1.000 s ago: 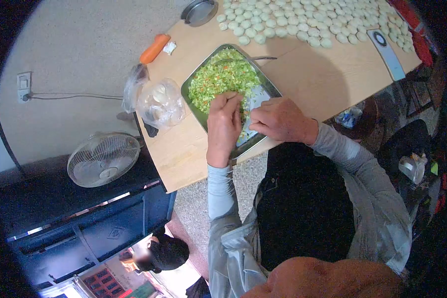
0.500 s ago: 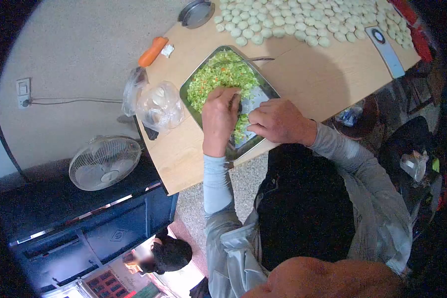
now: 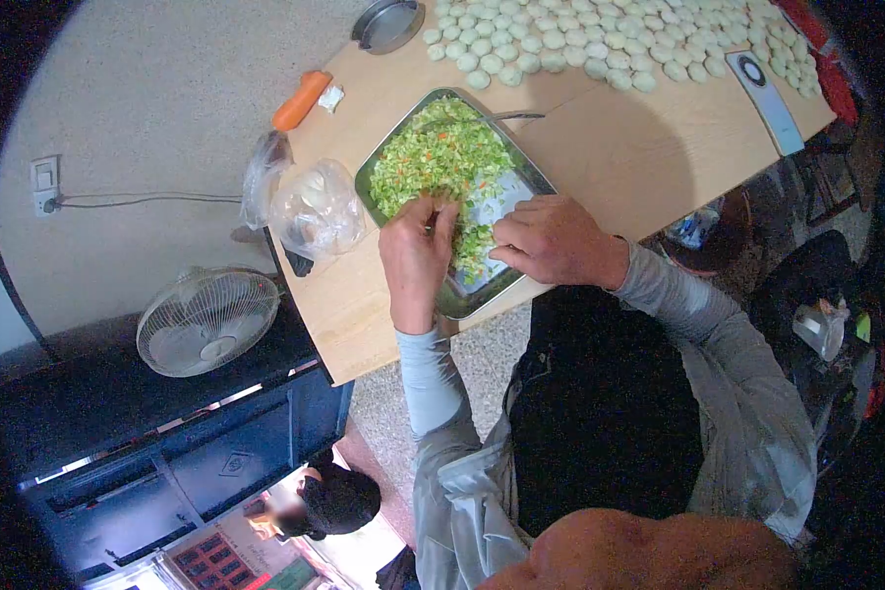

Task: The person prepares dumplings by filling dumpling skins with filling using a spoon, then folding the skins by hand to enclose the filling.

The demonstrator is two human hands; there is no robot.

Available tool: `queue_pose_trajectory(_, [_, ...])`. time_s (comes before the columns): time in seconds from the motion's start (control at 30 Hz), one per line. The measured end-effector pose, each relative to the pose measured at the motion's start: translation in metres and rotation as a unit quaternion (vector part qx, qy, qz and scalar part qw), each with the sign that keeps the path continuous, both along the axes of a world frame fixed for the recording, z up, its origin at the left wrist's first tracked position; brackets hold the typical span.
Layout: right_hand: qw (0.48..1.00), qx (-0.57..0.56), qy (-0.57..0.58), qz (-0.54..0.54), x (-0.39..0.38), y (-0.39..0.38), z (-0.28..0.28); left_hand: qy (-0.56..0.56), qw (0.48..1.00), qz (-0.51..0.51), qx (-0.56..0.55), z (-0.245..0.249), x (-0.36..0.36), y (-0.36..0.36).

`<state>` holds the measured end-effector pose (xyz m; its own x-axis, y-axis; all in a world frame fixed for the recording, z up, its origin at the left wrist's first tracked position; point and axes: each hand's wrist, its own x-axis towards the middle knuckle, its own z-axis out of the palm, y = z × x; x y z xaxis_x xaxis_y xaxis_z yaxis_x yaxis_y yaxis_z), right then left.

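Note:
A metal tray (image 3: 372, 162) holds finely chopped green vegetables (image 3: 433, 147) with orange bits. They are heaped on its far left side, with a smaller patch near the close corner and bare metal showing between. My left hand (image 3: 418, 254) reaches over the tray's left rim, its thumb and fingers curled together at the edge of the heap; what they pinch is hidden. Closed like a fist, my right hand (image 3: 553, 239) lies over the near right rim, and whatever its fingers hold is out of sight. A thin metal handle (image 3: 516, 115) sticks out over the tray's far rim.
Many pale dough rounds (image 3: 560, 39) cover the table's far side, beside a phone-like device (image 3: 765, 103). Leftward are a round metal tin (image 3: 388, 25), a carrot (image 3: 302, 100) and a clear plastic bag (image 3: 317, 208). A fan (image 3: 208, 323) and another person (image 3: 339, 501) are at lower left.
My left hand has moved down and left, from over the tray's middle to its left edge, uncovering more chopped vegetables. My right hand has barely moved.

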<state>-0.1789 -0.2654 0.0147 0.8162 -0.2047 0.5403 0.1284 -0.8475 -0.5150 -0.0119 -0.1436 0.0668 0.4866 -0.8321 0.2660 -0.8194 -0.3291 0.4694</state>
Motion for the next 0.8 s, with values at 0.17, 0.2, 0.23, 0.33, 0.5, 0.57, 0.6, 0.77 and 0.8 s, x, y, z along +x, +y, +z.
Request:
queue_pose_trajectory(0.17, [1.0,0.0,0.02,0.007,0.0,0.0,0.0,0.013,1.0,-0.017,0.011,0.001,0.005,-0.002])
queue_pose_trajectory(0.2, [1.0,0.0,0.018,0.004,0.001,0.0,0.0,0.017,1.0,-0.024,-0.001,-0.001,0.006,-0.006])
queue_pose_trajectory(0.23, [1.0,0.001,0.016,0.0,0.0,0.0,0.0,0.007,0.998,-0.059,-0.012,-0.003,0.008,-0.01])
queue_pose_trajectory(0.33, [1.0,0.002,0.012,0.004,0.0,0.0,-0.001,-0.032,0.992,-0.122,-0.011,-0.008,0.006,-0.025])
queue_pose_trajectory(0.5, [1.0,0.003,0.004,0.009,-0.001,-0.001,0.001,-0.089,0.991,-0.092,0.041,-0.015,-0.002,-0.041])
queue_pose_trajectory(0.57, [1.0,0.005,0.008,0.007,0.0,0.0,0.001,-0.104,0.989,-0.089,0.046,-0.017,0.0,-0.043])
queue_pose_trajectory(0.6, [1.0,0.005,0.006,0.005,0.0,0.0,0.001,-0.113,0.989,-0.086,0.049,-0.017,0.001,-0.044])
queue_pose_trajectory(0.77, [1.0,0.0,0.002,0.0,0.001,0.001,0.0,-0.104,0.99,-0.091,0.039,-0.019,0.003,-0.045])
queue_pose_trajectory(0.8, [1.0,0.004,0.002,0.001,0.001,0.001,0.0,-0.107,0.989,-0.095,0.038,-0.019,0.003,-0.046])
